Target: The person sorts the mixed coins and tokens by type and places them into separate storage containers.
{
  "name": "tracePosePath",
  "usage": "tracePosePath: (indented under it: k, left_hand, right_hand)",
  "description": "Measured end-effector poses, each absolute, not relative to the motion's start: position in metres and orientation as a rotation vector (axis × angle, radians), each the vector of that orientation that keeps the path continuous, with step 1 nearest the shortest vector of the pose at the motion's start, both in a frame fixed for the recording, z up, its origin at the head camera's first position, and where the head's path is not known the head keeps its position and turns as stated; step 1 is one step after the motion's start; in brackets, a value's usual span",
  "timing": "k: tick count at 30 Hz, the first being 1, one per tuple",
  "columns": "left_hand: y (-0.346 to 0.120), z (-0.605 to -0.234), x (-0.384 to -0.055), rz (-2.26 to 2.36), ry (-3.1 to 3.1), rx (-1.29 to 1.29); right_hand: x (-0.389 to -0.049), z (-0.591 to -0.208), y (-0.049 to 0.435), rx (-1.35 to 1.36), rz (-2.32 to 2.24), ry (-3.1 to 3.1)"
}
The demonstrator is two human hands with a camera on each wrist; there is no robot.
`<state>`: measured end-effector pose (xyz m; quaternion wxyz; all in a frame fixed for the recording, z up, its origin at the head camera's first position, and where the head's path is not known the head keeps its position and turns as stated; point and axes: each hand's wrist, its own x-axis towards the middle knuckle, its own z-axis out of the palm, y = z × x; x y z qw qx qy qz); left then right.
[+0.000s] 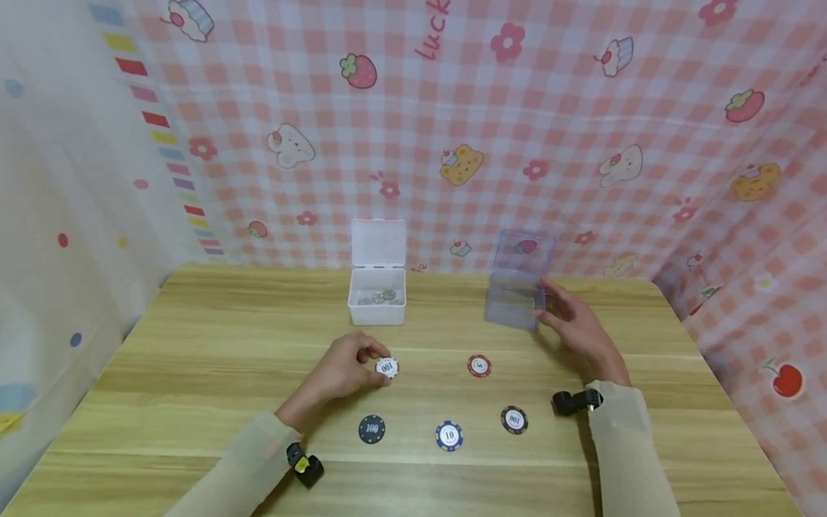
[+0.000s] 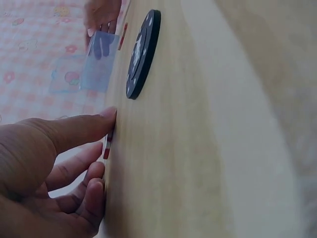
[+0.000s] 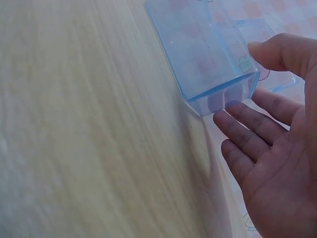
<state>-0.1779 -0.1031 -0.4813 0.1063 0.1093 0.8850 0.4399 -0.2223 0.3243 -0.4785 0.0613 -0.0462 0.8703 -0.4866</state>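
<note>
My left hand (image 1: 345, 366) pinches a white poker chip (image 1: 387, 368) marked 100 between thumb and fingers, at table level. In the left wrist view only the edge of this chip (image 2: 107, 151) shows. My right hand (image 1: 577, 324) is at the right side of a clear bluish plastic box (image 1: 510, 307) with its lid raised. In the right wrist view its fingers are fairly straight against or close beside the box's end wall (image 3: 230, 94), the thumb near the rim. A red chip (image 1: 479, 366) marked 5 lies between the hands.
A white lidded box (image 1: 377, 314), lid up, holds several silvery coins (image 1: 384, 296) at the back. Nearer the front lie a black chip (image 1: 372, 429), a blue chip (image 1: 449, 436) and a dark chip with orange marks (image 1: 515, 420). A checked cloth (image 1: 413, 129) hangs behind the table.
</note>
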Motion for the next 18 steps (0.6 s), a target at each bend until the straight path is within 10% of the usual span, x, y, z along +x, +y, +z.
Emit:
tracePosePath:
  k: [18]
  left_hand:
    - [-0.0999, -0.4760, -0.1820, 1.192, 2.621, 0.332]
  right_hand:
    - [-0.2225, -0.4806, 0.3252, -0.136, -1.502, 2.623]
